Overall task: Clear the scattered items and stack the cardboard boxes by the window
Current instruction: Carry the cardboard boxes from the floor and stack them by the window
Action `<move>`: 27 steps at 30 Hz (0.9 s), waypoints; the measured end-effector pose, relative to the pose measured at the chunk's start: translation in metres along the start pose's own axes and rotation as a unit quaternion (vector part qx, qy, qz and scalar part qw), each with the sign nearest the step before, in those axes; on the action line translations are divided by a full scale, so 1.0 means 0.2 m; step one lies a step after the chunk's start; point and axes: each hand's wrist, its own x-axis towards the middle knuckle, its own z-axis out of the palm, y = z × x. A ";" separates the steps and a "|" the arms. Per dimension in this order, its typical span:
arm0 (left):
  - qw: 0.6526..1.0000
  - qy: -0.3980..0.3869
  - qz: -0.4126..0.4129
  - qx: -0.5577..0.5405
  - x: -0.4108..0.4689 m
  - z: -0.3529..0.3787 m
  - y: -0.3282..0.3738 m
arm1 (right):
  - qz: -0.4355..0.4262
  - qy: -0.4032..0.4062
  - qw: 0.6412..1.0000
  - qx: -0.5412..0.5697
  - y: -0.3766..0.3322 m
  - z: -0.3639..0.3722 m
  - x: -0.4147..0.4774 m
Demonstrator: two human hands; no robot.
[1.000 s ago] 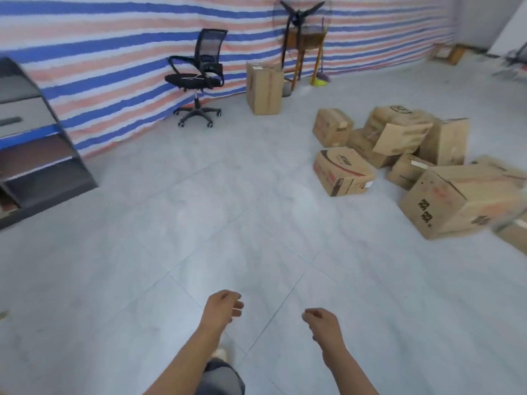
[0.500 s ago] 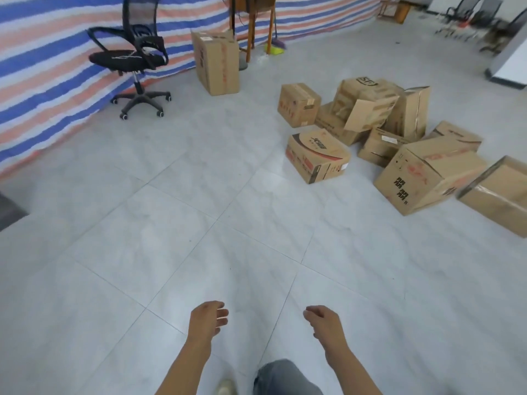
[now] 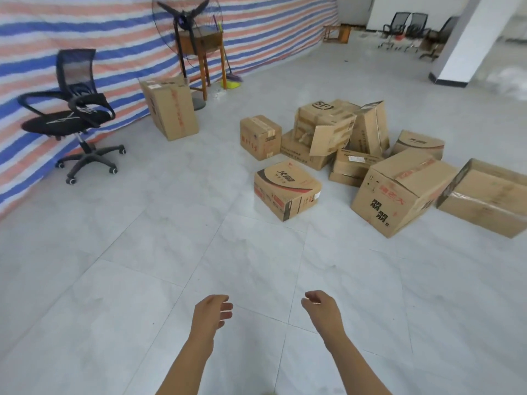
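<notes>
Clearly, 1 box (image 3: 328, 118) reads "SF"; left hand (image 3: 209, 315) and right hand (image 3: 322, 309) fingers curl loosely, empty.

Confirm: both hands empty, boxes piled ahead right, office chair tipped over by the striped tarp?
Wrong on the chair. In the head view the office chair stands upright on its wheels by the striped tarp, not tipped over. The rest holds: left hand and right hand hold nothing, and the boxes lie ahead on the right.
</notes>
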 end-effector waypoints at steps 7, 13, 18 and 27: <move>0.997 -0.006 -0.065 0.035 0.32 0.22 0.12 | 0.083 -0.048 0.994 -0.051 0.02 0.03 0.31; 0.996 -0.007 -0.078 0.039 0.79 0.40 0.45 | 0.084 -0.031 0.994 -0.063 -0.22 0.04 0.80; 0.999 -0.025 -0.035 0.031 1.22 0.56 0.92 | 0.097 0.010 0.995 -0.027 -0.52 0.00 1.20; 0.984 -0.125 -0.084 0.097 1.58 1.08 1.19 | 0.189 0.086 0.978 0.027 -0.58 -0.20 1.50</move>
